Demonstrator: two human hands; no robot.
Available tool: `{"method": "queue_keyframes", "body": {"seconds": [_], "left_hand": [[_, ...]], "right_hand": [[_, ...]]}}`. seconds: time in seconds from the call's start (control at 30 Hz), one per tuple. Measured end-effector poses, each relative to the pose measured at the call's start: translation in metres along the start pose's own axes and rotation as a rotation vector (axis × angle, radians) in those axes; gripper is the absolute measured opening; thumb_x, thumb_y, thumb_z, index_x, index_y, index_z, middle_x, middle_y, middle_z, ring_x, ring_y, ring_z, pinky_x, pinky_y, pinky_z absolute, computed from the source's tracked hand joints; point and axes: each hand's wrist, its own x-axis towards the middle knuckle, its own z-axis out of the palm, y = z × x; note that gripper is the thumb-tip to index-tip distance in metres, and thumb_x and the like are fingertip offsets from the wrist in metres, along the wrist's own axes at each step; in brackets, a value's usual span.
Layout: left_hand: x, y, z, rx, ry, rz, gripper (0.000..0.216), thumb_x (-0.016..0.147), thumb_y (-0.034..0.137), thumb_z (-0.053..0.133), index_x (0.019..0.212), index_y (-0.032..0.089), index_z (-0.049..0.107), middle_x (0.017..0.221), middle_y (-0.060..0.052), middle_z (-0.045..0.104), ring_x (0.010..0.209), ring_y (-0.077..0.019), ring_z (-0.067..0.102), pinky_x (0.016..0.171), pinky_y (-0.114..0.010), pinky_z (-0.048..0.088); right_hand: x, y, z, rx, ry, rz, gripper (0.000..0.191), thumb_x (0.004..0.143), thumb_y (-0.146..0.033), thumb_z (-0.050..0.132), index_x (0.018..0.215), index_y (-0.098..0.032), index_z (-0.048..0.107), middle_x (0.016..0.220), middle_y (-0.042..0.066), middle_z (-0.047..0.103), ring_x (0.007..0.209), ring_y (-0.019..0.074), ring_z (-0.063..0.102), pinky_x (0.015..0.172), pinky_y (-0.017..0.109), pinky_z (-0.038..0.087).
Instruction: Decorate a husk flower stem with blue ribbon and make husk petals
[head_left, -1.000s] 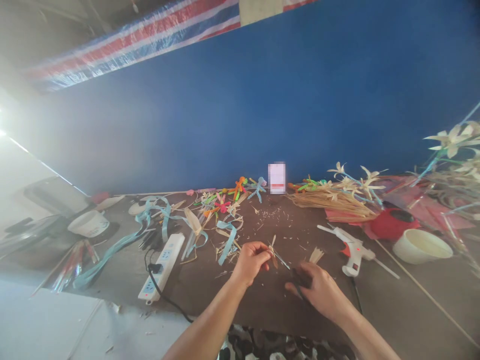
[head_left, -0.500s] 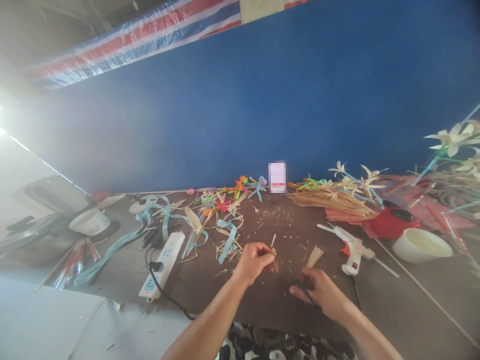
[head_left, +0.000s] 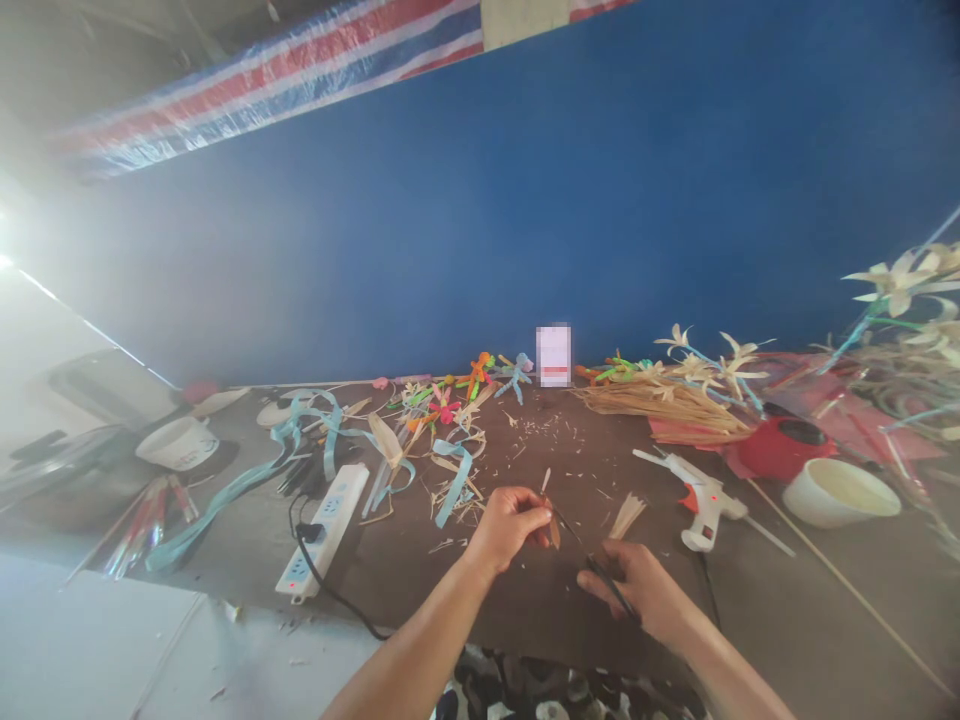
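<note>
My left hand (head_left: 511,522) is closed in a pinch above the middle of the brown table. A small pale strip (head_left: 546,480) sticks up from its fingertips, and a brownish flat bit (head_left: 555,532) hangs below them. My right hand (head_left: 637,585), to the right, is closed round dark scissors (head_left: 600,568); the thin blades slant up and leftward to the left fingertips. How far the blades are apart is too small to tell. Just beyond the right hand lies a small bundle of pale strips (head_left: 627,515).
A white glue gun (head_left: 705,500) and a white tub (head_left: 840,495) lie right. On the left are a power strip (head_left: 322,535), its cord, and blue ribbon (head_left: 225,500). Colourful pipe-cleaner figures (head_left: 480,375) and dried straw (head_left: 660,405) line the blue backboard (head_left: 480,220).
Both hands stay almost in place. The scissors have shifted slightly at the left fingertips, and the brownish bit shows a little more below them.
</note>
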Motion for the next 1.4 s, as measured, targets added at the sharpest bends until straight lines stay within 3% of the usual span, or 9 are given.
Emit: {"method": "queue_keyframes", "body": {"seconds": [0.2, 0.37, 0.83, 1.07, 1.27, 1.4], "left_hand": [[0.001, -0.006, -0.003, -0.041, -0.032, -0.011, 0.013, 0.062, 0.024, 0.059, 0.061, 0.012, 0.055, 0.050, 0.000, 0.058, 0.039, -0.0089, 0.051, 0.040, -0.019, 0.035], [0.001, -0.006, -0.002, -0.086, -0.044, -0.034, 0.014, 0.061, 0.024, 0.059, 0.060, 0.012, 0.055, 0.051, -0.002, 0.059, 0.039, -0.0090, 0.050, 0.040, -0.019, 0.036], [0.003, -0.005, -0.003, -0.078, -0.052, -0.035, 0.014, 0.060, 0.025, 0.060, 0.059, 0.013, 0.054, 0.048, -0.001, 0.059, 0.039, -0.0092, 0.050, 0.042, -0.020, 0.036], [0.005, -0.008, -0.005, -0.136, -0.045, -0.079, 0.015, 0.059, 0.027, 0.060, 0.062, 0.013, 0.054, 0.049, -0.001, 0.059, 0.039, -0.0091, 0.049, 0.040, -0.020, 0.034], [0.010, -0.006, -0.009, -0.144, 0.068, -0.112, 0.018, 0.060, 0.030, 0.059, 0.060, 0.013, 0.054, 0.051, -0.001, 0.060, 0.039, -0.0074, 0.048, 0.039, -0.018, 0.032], [0.011, -0.006, -0.010, -0.097, 0.075, -0.085, 0.024, 0.063, 0.037, 0.058, 0.062, 0.013, 0.054, 0.055, -0.002, 0.061, 0.041, -0.0083, 0.050, 0.038, -0.018, 0.031]], "right_hand": [[-0.003, -0.004, -0.001, -0.036, 0.015, -0.001, 0.040, 0.059, -0.043, 0.063, 0.049, -0.020, 0.032, 0.040, -0.010, 0.030, 0.035, 0.0060, 0.033, 0.036, 0.019, 0.023], [-0.005, -0.003, -0.001, -0.037, -0.051, 0.017, 0.038, 0.063, -0.052, 0.056, 0.056, -0.019, 0.040, 0.040, -0.008, 0.038, 0.038, 0.0081, 0.039, 0.039, 0.020, 0.026], [-0.001, 0.002, 0.001, -0.031, -0.030, -0.002, 0.036, 0.062, -0.043, 0.061, 0.053, -0.019, 0.036, 0.040, -0.009, 0.034, 0.035, 0.0067, 0.036, 0.036, 0.019, 0.024], [-0.001, 0.004, 0.003, -0.080, 0.125, -0.004, 0.035, 0.061, -0.045, 0.061, 0.050, -0.019, 0.039, 0.037, -0.007, 0.041, 0.036, 0.0092, 0.040, 0.039, 0.020, 0.028], [-0.016, -0.003, -0.006, -0.047, 0.132, 0.026, 0.032, 0.063, -0.048, 0.057, 0.065, -0.017, 0.054, 0.060, 0.002, 0.059, 0.059, 0.0173, 0.054, 0.052, 0.023, 0.039], [-0.025, 0.010, -0.010, -0.282, 0.225, 0.018, 0.037, 0.065, -0.052, 0.054, 0.052, -0.018, 0.047, 0.049, -0.001, 0.050, 0.051, 0.0139, 0.047, 0.046, 0.022, 0.032]]}}
